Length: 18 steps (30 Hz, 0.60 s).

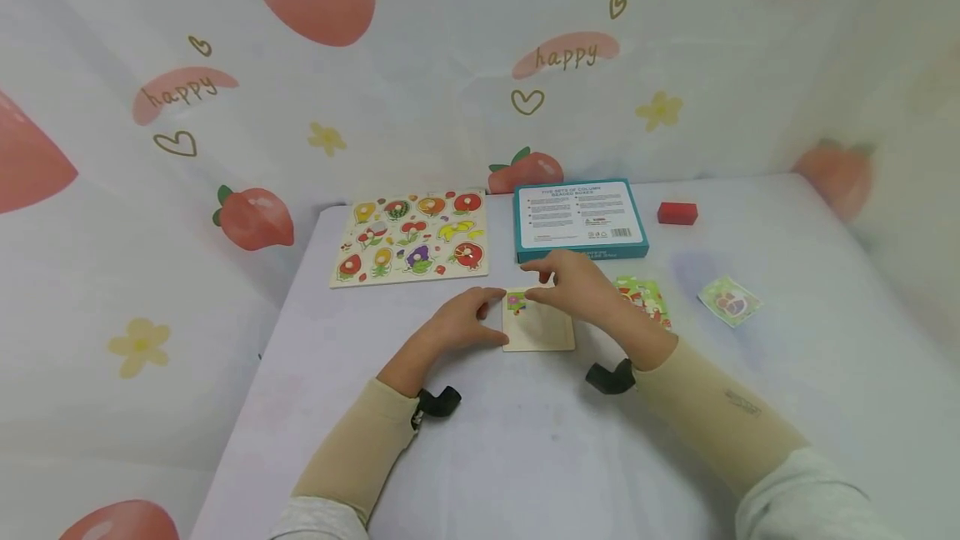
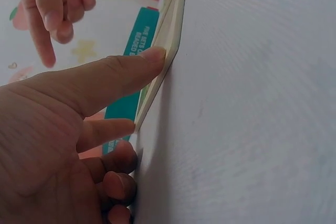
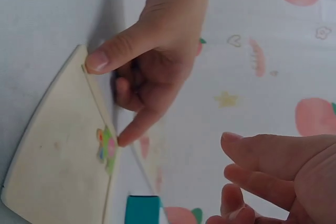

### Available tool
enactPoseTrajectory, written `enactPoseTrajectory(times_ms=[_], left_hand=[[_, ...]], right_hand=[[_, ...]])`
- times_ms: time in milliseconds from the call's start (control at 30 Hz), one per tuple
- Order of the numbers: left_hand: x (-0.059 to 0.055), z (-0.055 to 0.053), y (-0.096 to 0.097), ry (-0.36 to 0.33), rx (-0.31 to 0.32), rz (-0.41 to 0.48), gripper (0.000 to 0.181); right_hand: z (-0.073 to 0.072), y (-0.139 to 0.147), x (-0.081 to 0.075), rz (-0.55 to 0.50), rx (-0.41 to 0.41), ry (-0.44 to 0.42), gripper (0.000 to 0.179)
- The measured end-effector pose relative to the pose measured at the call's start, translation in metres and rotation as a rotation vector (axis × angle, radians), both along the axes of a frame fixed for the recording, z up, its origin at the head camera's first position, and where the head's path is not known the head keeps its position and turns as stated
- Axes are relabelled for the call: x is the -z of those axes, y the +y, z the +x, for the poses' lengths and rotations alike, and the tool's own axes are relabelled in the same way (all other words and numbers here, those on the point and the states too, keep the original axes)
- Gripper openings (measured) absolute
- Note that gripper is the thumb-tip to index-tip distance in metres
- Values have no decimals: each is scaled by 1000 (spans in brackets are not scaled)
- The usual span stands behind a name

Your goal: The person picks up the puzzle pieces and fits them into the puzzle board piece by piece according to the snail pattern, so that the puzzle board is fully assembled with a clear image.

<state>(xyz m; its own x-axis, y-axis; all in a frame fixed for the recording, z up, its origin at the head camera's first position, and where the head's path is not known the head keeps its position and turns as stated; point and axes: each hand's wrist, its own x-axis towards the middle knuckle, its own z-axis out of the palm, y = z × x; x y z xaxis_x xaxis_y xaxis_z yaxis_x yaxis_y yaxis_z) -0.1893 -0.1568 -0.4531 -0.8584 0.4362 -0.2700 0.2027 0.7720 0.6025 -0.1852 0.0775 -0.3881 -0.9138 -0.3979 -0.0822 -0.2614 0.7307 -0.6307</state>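
The left hand (image 1: 459, 322) is bracing the left side of a small wooden board (image 1: 540, 333) between thumb and index finger, holding it at the corners. The right hand (image 1: 573, 283) is hovering over the board, holding nothing, its thumb and index finger standing apart. A small green-and-purple piece (image 1: 516, 301) is lying in the board's far left corner. Further right, a green-and-red printed item (image 1: 643, 297) is showing partly behind the right forearm, and a fruit-printed card (image 1: 729, 302) is lying beyond it. Behind, a fruit puzzle (image 1: 405, 233), a teal box (image 1: 581, 219) and a red block (image 1: 677, 213) are resting on the surface (image 1: 480, 440).
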Motion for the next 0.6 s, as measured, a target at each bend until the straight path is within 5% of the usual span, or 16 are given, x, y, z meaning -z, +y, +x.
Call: enactPoseTrajectory(times_ms=[600], left_hand=[[4, 1, -1, 6, -13, 17, 78]], right_hand=[[20, 35, -27, -59, 35, 56, 56]])
